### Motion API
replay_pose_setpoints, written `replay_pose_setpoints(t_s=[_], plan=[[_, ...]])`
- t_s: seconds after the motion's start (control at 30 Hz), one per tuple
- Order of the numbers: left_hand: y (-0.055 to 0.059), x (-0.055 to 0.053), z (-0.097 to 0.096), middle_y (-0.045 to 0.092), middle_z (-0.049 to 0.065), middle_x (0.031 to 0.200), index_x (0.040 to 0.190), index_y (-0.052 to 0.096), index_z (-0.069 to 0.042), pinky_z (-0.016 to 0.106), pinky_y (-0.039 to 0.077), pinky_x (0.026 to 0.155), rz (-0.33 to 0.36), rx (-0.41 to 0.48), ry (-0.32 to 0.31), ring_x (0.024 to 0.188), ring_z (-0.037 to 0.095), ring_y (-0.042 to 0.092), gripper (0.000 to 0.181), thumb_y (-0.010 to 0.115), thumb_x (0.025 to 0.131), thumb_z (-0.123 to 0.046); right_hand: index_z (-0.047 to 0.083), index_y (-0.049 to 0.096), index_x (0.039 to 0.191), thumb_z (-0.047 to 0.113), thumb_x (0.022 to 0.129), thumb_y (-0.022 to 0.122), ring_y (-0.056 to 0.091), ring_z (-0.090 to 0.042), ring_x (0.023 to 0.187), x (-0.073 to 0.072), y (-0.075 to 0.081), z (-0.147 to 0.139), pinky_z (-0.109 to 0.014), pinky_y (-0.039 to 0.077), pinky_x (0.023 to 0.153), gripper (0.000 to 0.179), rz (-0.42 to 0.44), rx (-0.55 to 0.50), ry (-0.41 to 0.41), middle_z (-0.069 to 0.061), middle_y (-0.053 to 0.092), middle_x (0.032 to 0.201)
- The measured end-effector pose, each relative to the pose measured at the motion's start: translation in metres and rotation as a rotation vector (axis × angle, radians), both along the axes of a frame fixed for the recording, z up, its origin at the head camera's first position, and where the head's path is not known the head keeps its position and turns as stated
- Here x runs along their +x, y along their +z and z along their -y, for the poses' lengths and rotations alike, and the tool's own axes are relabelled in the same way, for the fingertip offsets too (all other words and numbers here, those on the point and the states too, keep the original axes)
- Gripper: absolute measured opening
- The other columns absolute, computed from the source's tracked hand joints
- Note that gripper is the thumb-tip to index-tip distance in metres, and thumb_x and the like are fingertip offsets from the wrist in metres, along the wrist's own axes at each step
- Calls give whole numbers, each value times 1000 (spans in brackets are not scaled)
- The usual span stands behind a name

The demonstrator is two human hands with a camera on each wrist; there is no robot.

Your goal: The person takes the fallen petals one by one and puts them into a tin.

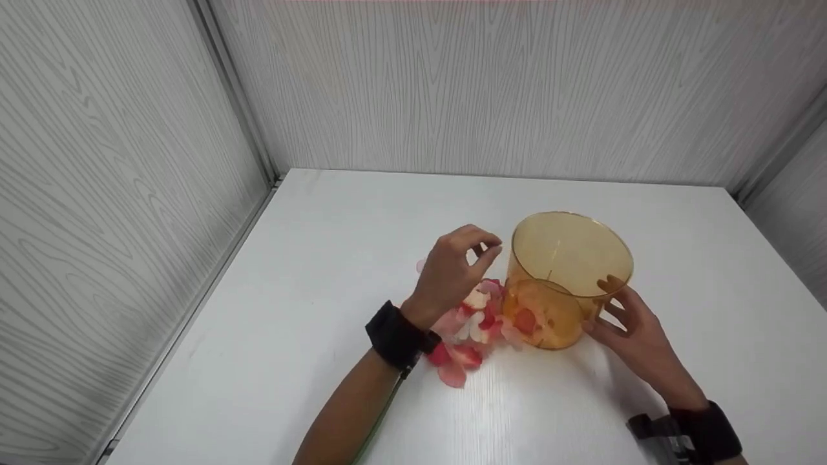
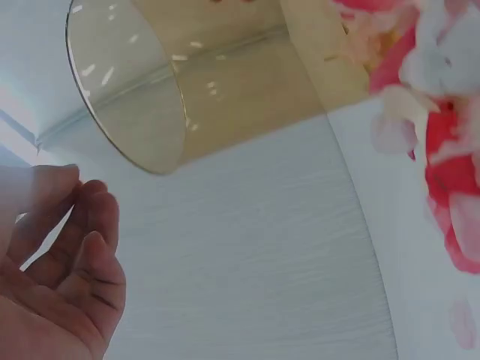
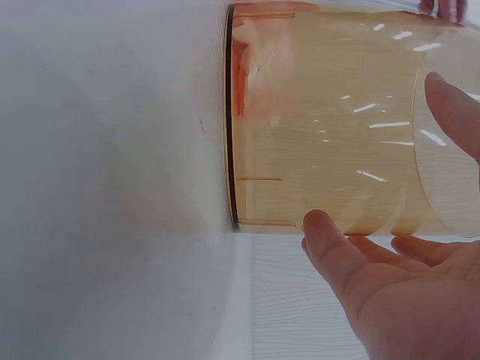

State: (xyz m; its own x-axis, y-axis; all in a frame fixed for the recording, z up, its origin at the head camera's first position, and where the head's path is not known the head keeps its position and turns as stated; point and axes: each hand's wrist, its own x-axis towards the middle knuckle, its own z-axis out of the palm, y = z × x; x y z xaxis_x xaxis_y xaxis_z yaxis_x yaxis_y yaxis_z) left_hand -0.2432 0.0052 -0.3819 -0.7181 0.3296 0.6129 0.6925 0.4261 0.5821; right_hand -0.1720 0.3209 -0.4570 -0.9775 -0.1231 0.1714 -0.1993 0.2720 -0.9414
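Note:
A see-through amber plastic bucket stands with its mouth up on the white table. My right hand holds its right side; the thumb is at the wall near the base, and one finger reaches up by the rim. Left of the bucket's rim hovers my left hand, curled with thumb and fingertips together; nothing shows between them in the left wrist view. Beneath that hand lies a loose heap of pink, red and white flower petals. Petals also show through the amber wall; whether inside or behind it I cannot tell.
The white table ends at a pale wood-grain back panel. A similar side panel rises at the left, another at the far right. Black straps sit on both wrists.

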Motion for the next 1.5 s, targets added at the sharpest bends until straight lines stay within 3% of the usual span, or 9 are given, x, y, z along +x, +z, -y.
replay_pose_setpoints(t_s=[0.13,0.43,0.67,0.8,0.97,1.17,1.23,1.37,1.5], plan=[[-12,-8,14,77,6,99,108,78,-9,21,58,78,148,-130,68,85,16,67,15,70,99,-17,15,21,165,5,94,73,24,-51,152,5,-3,2,-10,48,102,88,20,0,6,-12,28,165],[-51,-11,16,75,4,97,112,77,-10,29,61,81,464,-439,107,86,17,66,22,72,97,-24,14,21,164,2,96,70,23,-47,152,13,-10,4,-13,49,102,85,66,-47,8,-17,21,168],[-62,-16,15,70,5,79,103,79,-7,25,55,62,552,-494,79,70,17,62,14,73,93,-16,14,19,165,5,96,71,23,-50,153,10,-9,1,-13,49,102,87,57,-9,4,-20,22,167],[-54,-18,17,68,3,78,101,77,-8,26,54,66,539,-486,84,73,18,62,12,69,96,-16,15,19,165,6,96,71,22,-52,153,8,-5,0,-12,49,102,88,43,0,6,-21,22,167],[-40,-21,28,72,7,92,106,73,-7,32,57,80,507,-452,87,83,18,62,13,65,100,-15,13,20,165,3,96,71,24,-49,153,6,-1,0,-12,49,102,87,34,-14,11,-17,24,166],[-16,-30,43,75,12,95,103,76,-4,31,62,77,395,-215,71,79,19,70,12,68,98,-10,13,24,164,2,95,71,40,-12,144,2,3,-1,-13,50,102,84,5,-26,8,-8,30,164],[-8,-30,44,76,13,95,104,77,-3,29,63,78,344,-126,63,78,19,72,12,69,97,-10,14,24,164,2,95,71,40,-8,143,1,4,-1,-13,49,102,84,6,-25,9,-7,29,165],[6,-20,40,78,13,98,104,77,-3,26,62,83,241,51,53,83,19,76,13,71,97,-11,15,23,164,3,95,71,37,-14,147,1,3,-1,-12,48,103,84,25,-29,13,-9,27,166],[17,-6,28,77,12,96,101,77,-1,23,61,85,111,221,27,88,17,78,11,74,94,-10,14,22,164,2,95,71,33,-31,151,1,3,1,-12,49,103,85,28,-30,14,-13,27,165]])
